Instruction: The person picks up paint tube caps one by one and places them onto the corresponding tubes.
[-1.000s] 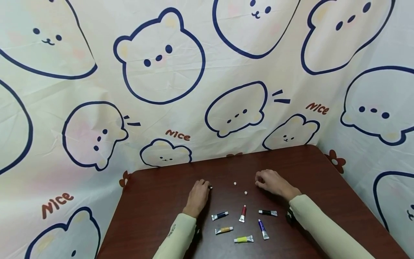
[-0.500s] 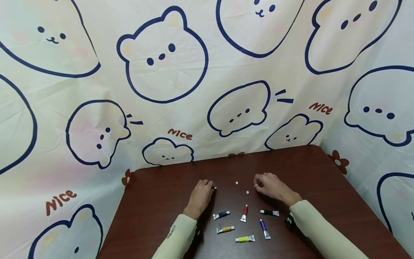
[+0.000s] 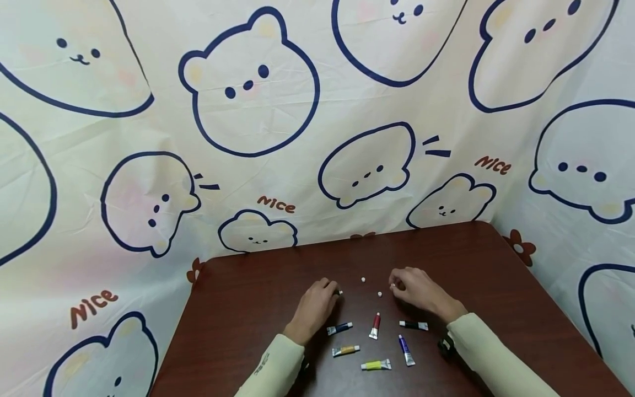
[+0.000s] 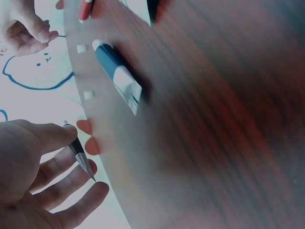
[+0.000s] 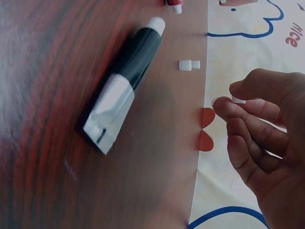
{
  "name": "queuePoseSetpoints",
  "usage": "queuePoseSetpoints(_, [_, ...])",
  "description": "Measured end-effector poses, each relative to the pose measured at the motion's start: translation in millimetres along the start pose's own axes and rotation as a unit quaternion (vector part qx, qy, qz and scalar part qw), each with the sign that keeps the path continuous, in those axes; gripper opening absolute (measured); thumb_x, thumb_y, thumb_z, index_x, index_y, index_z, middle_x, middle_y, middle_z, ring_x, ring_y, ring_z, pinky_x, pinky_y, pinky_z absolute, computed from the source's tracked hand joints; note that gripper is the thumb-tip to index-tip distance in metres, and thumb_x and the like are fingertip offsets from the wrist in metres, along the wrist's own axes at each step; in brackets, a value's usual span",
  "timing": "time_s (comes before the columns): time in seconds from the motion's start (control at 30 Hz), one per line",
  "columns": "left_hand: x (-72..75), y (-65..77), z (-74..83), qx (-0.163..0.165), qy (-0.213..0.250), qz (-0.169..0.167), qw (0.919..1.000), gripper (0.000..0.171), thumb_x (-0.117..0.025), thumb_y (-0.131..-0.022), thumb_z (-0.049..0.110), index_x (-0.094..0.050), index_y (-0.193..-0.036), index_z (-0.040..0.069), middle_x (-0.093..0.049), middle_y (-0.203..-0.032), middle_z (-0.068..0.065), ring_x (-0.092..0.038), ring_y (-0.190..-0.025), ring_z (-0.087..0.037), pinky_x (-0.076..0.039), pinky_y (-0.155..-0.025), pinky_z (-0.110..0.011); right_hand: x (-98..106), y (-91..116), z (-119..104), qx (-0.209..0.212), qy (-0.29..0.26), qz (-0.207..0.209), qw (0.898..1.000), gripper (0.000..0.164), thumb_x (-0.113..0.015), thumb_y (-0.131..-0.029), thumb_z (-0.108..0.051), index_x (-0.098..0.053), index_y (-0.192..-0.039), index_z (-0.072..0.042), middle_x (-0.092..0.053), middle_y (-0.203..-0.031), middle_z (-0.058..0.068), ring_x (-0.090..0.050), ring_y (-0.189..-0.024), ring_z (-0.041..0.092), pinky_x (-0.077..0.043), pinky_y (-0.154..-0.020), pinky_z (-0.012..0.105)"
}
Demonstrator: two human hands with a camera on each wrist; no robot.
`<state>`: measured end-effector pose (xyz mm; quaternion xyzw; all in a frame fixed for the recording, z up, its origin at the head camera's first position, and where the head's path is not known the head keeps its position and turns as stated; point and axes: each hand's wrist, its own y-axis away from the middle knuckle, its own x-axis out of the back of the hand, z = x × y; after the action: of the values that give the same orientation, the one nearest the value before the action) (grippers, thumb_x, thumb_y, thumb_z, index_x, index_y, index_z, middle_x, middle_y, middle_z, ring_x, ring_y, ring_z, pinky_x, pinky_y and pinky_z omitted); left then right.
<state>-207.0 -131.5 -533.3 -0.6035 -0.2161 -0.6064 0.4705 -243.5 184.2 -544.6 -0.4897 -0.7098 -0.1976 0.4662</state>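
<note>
Two caps (image 3: 363, 279) lie between, six tubes (image 3: 376, 365) nearer — left fingers (image 4: 66, 183) pinching a dark tube (image 4: 79, 151), right fingers (image 5: 262, 133) a cap (image 5: 238, 100).

Seven tubes are appearing: six are lying on one table (image 3: 238, 309), as one navy tube (image 3: 339, 328), one red tube (image 3: 375, 326), one black tube (image 3: 414, 326), one gold tube (image 3: 345, 350), one yellow tube (image 3: 376, 365) and one purple tube (image 3: 406, 350); one dark tube (image 4: 80, 151) is occupying one left hand (image 3: 313, 309). Three caps are appearing: two white caps (image 3: 363, 279) are lying nearer the table's far edge; one held cap (image 5: 238, 100) is occupying one right hand (image 3: 421, 289).
</note>
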Motion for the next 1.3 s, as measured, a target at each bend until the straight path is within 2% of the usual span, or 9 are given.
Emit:
queuePoseSetpoints(0.33, [5.3, 3.6, 11.5, -0.016, 0.0, -0.001, 0.9999, 0.015, -0.077, -0.104, 0.016, -0.075, -0.119, 0.016, -0.072, -0.109, -0.002, -0.069, -0.099, -0.016, -0.063, -0.083, -0.031, 1.2, 6.7, -12.2, 0.014, 0.0, 0.016, 1.0, 0.006, -0.078, -0.098, -0.012, -0.075, -0.1, -0.017, -0.071, -0.093, -0.007, -0.062, -0.084, 0.005, -0.056, -0.071, 0.025])
queuePoseSetpoints(0.53, [8.5, 6.4, 16.2, -0.027, -0.001, 0.005, 0.9996, 0.015, -0.076, -0.104, 0.016, -0.075, -0.119, 0.014, -0.072, -0.11, -0.002, -0.069, -0.099, -0.017, -0.063, -0.084, -0.032, 0.8, 10.2, -16.7, 0.019, 0.004, 0.024, 1.0, 0.007, -0.079, -0.099, -0.013, -0.075, -0.099, -0.019, -0.071, -0.093, -0.008, -0.062, -0.086, 0.004, -0.056, -0.072, 0.025])
queuePoseSetpoints(1.07, [14.6, 10.6, 25.3, -0.051, 0.007, 0.018, 0.9985, 0.014, -0.078, -0.102, 0.016, -0.076, -0.116, 0.014, -0.071, -0.104, 0.001, -0.067, -0.093, -0.014, -0.061, -0.079, -0.03, -5.5, 24.0, -31.2, 0.022, 0.007, 0.049, 0.999, 0.01, -0.083, -0.096, -0.015, -0.074, -0.097, -0.02, -0.067, -0.091, -0.012, -0.057, -0.081, 0.001, -0.053, -0.07, 0.022])
queuePoseSetpoints(1.3, [15.2, 11.2, 29.6, -0.065, 0.002, 0.023, 0.9976, 0.013, -0.078, -0.103, 0.017, -0.075, -0.115, 0.016, -0.071, -0.104, 0.003, -0.066, -0.094, -0.011, -0.061, -0.08, -0.027, -6.9, 27.6, -37.2, 0.031, -0.001, 0.046, 0.998, 0.006, -0.081, -0.1, -0.019, -0.076, -0.102, -0.019, -0.068, -0.094, -0.012, -0.057, -0.082, -0.001, -0.054, -0.071, 0.022])
